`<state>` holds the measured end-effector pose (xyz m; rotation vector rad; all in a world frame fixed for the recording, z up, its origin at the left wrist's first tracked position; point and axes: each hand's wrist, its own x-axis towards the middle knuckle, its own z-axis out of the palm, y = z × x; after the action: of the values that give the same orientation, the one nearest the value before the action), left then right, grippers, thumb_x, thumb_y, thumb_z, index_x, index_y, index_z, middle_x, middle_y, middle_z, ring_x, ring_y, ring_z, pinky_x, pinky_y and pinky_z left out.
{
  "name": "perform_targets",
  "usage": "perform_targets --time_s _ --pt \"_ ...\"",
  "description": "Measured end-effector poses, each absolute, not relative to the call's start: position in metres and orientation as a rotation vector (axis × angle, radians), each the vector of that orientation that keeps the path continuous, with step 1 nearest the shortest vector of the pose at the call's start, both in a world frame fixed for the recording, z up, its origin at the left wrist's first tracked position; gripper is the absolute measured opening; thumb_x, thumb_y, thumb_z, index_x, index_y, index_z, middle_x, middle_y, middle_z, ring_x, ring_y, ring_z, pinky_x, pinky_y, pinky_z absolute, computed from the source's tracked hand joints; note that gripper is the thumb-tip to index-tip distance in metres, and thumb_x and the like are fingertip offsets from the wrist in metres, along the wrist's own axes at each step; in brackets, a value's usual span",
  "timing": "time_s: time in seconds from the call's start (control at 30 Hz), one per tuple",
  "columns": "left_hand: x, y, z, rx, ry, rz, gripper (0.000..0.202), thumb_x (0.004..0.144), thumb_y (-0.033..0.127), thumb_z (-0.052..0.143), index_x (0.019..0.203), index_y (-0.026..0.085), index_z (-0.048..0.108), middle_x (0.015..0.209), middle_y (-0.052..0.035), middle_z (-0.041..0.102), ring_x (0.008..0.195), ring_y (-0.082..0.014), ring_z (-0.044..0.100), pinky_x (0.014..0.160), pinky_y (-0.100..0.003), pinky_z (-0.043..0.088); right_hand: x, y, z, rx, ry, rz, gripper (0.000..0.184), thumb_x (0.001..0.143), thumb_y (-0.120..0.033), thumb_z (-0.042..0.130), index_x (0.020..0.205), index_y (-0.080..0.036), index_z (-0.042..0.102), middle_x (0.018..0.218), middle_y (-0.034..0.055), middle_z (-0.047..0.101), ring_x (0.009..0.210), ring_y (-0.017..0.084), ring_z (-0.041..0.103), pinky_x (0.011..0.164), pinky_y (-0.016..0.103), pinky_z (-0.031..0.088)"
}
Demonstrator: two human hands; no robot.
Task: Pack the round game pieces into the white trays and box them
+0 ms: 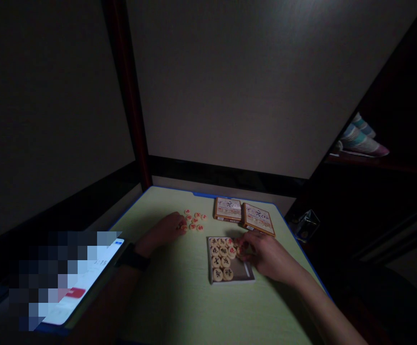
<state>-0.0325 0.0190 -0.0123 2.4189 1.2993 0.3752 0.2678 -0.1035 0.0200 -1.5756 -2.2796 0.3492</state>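
Observation:
My left hand is closed, its fingertips pinching a round xiangqi piece at the near left of a loose group. Several other red-lettered xiangqi pieces lie face up just right of those fingers. At the upper right corner of a shallow tray, my right hand has its fingers curled on a xiangqi piece, which they partly hide. Black-lettered pieces fill the tray's left columns, with red-lettered ones beside them. The tray's lower right shows its bare bottom.
Two xiangqi boxes stand at the back right of the pale green table. A lit phone, partly pixelated, is at the left edge. Walls rise behind and to the left. Right of the table sits a dark shiny package.

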Motion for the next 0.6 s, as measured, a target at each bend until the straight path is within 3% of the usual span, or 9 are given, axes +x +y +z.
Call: perform_targets --time_s 0.23,0.37,0.47,0.6 --pt "-0.031 0.023 -0.015 2.443 1.34 0.378 0.018 0.079 0.021 0.056 0.094 0.016 0.064 0.1 -0.0087 0.066 0.09 -0.0208 0.061 0.08 -0.029 0.045 0.268 -0.103 0.019 -1.568 -2.277 0.382 0.023 0.074 -0.009 0.062 0.094 -0.018 0.068 0.089 0.0034 0.069 0.081 0.018 0.061 0.073 0.03 0.044" --pt "-0.028 0.022 -0.014 2.423 1.394 0.393 0.028 0.074 0.032 0.067 0.097 0.016 0.065 0.099 -0.0079 0.067 0.086 -0.0219 0.062 0.076 -0.03 0.046 0.269 -0.101 0.017 -1.561 -2.266 0.399 0.023 0.073 -0.009 0.064 0.093 -0.019 0.068 0.088 0.0024 0.069 0.08 0.018 0.061 0.072 0.03 0.044" --pt "-0.021 0.018 -0.015 2.472 1.392 0.458 0.028 0.079 0.04 0.064 0.092 0.016 0.064 0.096 -0.0082 0.067 0.087 -0.0227 0.061 0.077 -0.031 0.045 0.27 -0.1 0.017 -1.545 -2.261 0.396 0.022 0.073 -0.01 0.065 0.093 -0.019 0.067 0.088 0.0022 0.069 0.079 0.017 0.061 0.07 0.03 0.043" --pt "-0.013 0.014 -0.018 2.523 1.341 0.468 0.019 0.084 0.035 0.059 0.085 0.017 0.063 0.097 -0.0084 0.065 0.091 -0.0225 0.06 0.08 -0.032 0.045 0.269 -0.101 0.019 -1.525 -2.261 0.381 0.021 0.074 -0.011 0.066 0.093 -0.019 0.067 0.087 0.0023 0.069 0.078 0.017 0.06 0.069 0.029 0.043"
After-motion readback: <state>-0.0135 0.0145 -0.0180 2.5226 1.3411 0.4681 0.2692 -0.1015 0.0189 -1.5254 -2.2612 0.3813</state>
